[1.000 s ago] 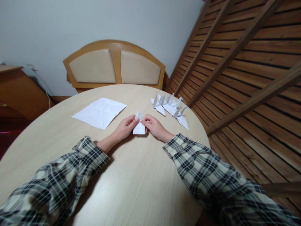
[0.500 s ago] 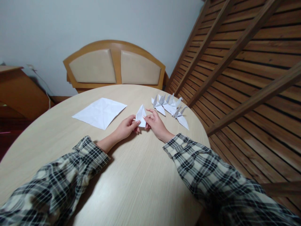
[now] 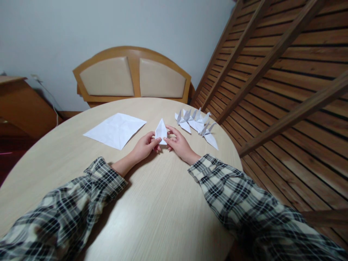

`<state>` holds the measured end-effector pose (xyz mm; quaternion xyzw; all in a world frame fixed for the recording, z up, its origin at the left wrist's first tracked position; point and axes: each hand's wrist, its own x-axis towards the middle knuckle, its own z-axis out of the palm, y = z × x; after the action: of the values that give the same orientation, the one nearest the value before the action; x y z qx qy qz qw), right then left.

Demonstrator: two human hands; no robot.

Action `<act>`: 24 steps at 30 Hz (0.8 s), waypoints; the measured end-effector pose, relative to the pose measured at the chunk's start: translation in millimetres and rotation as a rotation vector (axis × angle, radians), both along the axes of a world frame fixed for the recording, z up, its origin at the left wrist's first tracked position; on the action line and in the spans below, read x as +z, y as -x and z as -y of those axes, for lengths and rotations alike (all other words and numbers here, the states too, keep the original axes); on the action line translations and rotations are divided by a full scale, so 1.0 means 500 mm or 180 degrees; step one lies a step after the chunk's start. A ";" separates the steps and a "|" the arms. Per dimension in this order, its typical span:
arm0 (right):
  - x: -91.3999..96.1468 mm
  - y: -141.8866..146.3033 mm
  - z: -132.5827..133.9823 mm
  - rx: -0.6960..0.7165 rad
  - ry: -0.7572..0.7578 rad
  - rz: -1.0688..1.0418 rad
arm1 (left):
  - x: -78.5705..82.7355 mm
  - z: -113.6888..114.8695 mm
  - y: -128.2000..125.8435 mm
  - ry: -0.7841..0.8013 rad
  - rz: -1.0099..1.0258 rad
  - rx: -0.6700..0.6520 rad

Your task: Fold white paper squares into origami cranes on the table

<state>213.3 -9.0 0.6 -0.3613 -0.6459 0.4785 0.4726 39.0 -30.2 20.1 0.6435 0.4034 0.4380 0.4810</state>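
A small piece of folded white paper (image 3: 161,132), pointed at the top, is held between my two hands above the table. My left hand (image 3: 145,146) pinches its lower left side, thumb in front and fingers behind. On its lower right side my right hand (image 3: 179,143) grips it the same way, the index finger along the right edge. The fingertips behind the paper are partly hidden. Off to the left lies a creased square sheet of white paper (image 3: 116,130). Several white paper cranes (image 3: 210,139) stand close together to the right of my right hand.
The round pale wooden table (image 3: 152,203) carries all the paper. Beyond its far edge stands a headboard (image 3: 136,72) with two padded panels. A slatted wooden partition (image 3: 285,90) slopes along the right side. A brown cabinet (image 3: 21,105) is at the far left.
The folded paper has turned slightly and shifted a little to the left and up. My right thumb has moved down to its lower edge. The sheet and cranes stay put.
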 end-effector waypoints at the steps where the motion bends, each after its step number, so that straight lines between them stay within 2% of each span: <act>1: -0.002 -0.001 -0.001 -0.0010 -0.0029 -0.0006 | 0.000 0.000 0.000 0.0000 0.0008 -0.0005; 9: -0.014 0.001 -0.004 -0.0050 -0.0040 0.0052 | -0.005 -0.005 0.003 0.0041 0.0039 -0.0105; 17: 0.000 0.003 0.004 0.0030 -0.0066 0.0204 | -0.025 -0.012 0.010 0.0118 0.0328 -0.0293; 24: -0.002 0.001 0.001 0.0143 -0.0134 0.0187 | -0.018 -0.010 0.010 0.0276 0.0531 -0.0336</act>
<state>212.6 -9.7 -0.6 -0.3506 -0.6773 0.4644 0.4501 34.0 -25.1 11.2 0.6037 0.3461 0.4462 0.5627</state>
